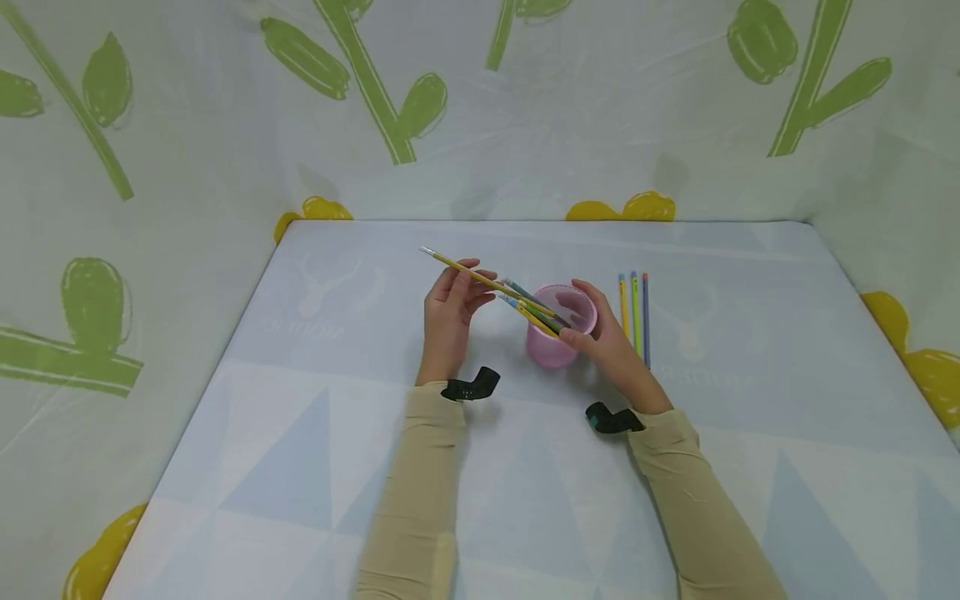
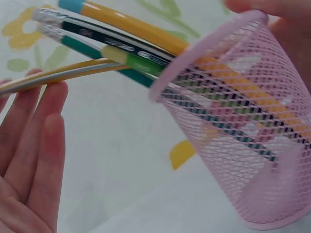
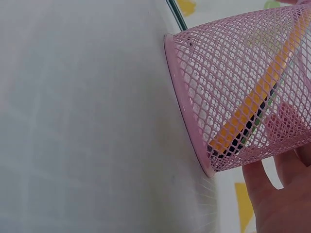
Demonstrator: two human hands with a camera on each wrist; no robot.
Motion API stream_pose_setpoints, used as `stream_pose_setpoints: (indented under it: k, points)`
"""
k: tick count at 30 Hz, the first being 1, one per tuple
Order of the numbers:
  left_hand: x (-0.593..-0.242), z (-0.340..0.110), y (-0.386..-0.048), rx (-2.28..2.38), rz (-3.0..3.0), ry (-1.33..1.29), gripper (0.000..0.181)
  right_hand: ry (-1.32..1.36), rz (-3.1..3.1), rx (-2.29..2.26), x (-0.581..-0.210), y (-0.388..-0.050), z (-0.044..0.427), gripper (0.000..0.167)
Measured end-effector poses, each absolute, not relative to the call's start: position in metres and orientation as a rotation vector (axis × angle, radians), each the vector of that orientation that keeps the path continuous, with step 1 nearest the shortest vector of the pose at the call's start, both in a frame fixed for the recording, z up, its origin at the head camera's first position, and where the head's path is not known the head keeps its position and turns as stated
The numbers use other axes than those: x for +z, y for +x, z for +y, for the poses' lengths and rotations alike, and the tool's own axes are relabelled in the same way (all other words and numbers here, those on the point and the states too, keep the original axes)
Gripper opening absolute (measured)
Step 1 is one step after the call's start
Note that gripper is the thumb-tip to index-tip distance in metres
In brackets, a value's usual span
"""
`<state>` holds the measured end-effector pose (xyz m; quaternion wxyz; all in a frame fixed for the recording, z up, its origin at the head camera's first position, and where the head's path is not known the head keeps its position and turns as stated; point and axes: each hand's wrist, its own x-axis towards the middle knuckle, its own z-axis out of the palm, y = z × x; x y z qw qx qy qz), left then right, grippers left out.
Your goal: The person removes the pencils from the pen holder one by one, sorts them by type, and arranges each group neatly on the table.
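Observation:
My right hand [image 1: 617, 354] grips a pink mesh pen cup [image 1: 551, 356] around its rim and side. The cup is tilted, its mouth turned up and to the left. In the left wrist view, an orange-yellow pencil [image 2: 129, 23] with a blue end, a black pencil [image 2: 104, 39] and a green pencil [image 2: 85, 49] stick out of it. With thumb and fingers, my left hand [image 1: 447, 321] holds a yellow striped pencil [image 1: 453, 264] on a slant. That pencil's lower end reaches the cup's mouth, among the others; exactly where it ends is hidden.
Right of the cup, a yellow pencil [image 1: 623, 302], a green pencil [image 1: 636, 312] and a blue pencil [image 1: 647, 321] lie side by side on the pale patterned table [image 1: 285, 417]. A wall [image 1: 510, 125] printed with plants rises behind the table's far edge.

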<state>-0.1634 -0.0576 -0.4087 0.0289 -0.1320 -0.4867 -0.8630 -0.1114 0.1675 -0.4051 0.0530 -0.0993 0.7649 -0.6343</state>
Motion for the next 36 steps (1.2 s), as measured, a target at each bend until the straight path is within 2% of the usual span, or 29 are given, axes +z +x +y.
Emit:
stream_pose_setpoints:
  k: [8, 13, 17, 25, 28, 36]
  points:
    - [-0.405, -0.078, -0.167, -2.731, -1.207, -0.288, 0.027, -0.289, 2.342, -1.906, -0.403, -0.111, 0.166, 0.069]
    - [-0.412, -0.089, -0.168, -2.745, -1.207, -0.172, 0.032, -0.260, 2.362, -1.879, -0.401, -0.110, 0.166, 0.070]
    - [-0.419, -0.095, -0.169, -2.710, -1.363, -0.052, 0.034, -0.257, 2.360, -1.880, -0.401, -0.109, 0.166, 0.070]
    - [-0.431, -0.110, -0.174, -2.427, -1.827, 0.292, 0.028, -0.256, 2.331, -1.901, -0.402, -0.110, 0.166, 0.071]
    - [-0.431, -0.114, -0.175, -2.289, -2.023, 0.417, 0.033, -0.260, 2.340, -1.895, -0.402, -0.110, 0.166, 0.070]
    - [-0.434, -0.117, -0.176, -1.930, -2.503, 0.406, 0.048, -0.248, 2.343, -1.893, -0.403, -0.111, 0.166, 0.070]
